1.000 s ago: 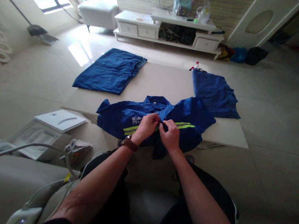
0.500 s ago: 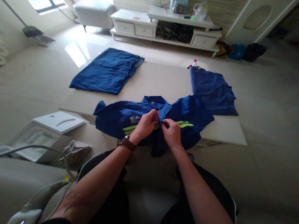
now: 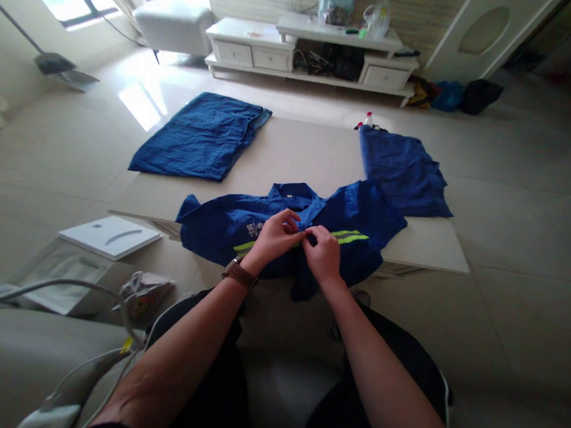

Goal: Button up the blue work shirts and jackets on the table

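Observation:
A blue work shirt with yellow-green reflective stripes lies collar-away on the near edge of a low white table. My left hand, with a brown watch on its wrist, pinches the shirt's front opening at chest height. My right hand pinches the facing edge right beside it, the fingertips of both hands almost touching. The shirt's hem hangs off the table edge toward my knees.
A folded blue garment lies at the table's far left, another blue garment at the far right by a small bottle. A white box sits to my left. A white TV cabinet stands against the far wall.
Both hands have stayed pinched together on the shirt front, with only small finger movements. The camera view has tilted slightly.

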`<move>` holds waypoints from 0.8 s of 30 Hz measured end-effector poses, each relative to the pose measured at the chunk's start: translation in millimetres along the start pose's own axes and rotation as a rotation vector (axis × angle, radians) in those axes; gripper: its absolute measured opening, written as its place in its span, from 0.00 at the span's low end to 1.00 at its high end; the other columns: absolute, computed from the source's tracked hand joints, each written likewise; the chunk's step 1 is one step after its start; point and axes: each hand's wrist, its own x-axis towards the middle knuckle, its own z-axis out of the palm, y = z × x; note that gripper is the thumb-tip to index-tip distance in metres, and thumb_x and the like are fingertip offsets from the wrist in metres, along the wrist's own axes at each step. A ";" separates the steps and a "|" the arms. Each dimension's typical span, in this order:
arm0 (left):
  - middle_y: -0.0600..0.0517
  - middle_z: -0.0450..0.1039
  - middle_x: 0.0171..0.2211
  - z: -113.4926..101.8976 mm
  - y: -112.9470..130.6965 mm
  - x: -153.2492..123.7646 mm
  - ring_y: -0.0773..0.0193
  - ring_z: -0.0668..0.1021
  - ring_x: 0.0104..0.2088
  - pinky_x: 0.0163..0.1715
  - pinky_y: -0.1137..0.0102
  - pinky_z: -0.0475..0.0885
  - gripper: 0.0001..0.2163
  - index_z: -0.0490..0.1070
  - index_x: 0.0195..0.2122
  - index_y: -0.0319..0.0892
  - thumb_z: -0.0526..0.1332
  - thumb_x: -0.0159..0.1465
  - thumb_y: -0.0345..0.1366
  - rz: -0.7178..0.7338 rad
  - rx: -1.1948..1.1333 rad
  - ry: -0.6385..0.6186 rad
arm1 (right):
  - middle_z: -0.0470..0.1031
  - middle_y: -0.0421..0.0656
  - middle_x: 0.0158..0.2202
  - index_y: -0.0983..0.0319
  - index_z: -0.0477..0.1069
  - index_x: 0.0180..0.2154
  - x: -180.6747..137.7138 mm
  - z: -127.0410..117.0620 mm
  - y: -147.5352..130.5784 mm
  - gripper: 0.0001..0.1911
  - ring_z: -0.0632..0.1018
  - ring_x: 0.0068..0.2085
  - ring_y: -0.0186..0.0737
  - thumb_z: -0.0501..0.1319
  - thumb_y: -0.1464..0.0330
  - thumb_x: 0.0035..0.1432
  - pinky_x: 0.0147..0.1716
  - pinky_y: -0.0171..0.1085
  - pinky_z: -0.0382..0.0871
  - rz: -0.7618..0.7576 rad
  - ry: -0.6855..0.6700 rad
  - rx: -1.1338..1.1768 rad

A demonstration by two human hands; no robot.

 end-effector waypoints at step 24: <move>0.55 0.74 0.30 10.6 -5.8 0.6 0.70 0.76 0.27 0.27 0.76 0.68 0.14 0.71 0.38 0.42 0.66 0.50 0.25 -0.036 0.019 0.131 | 0.74 0.40 0.28 0.59 0.70 0.29 5.3 7.8 2.9 0.08 0.73 0.33 0.42 0.62 0.61 0.55 0.35 0.39 0.64 0.306 0.091 0.378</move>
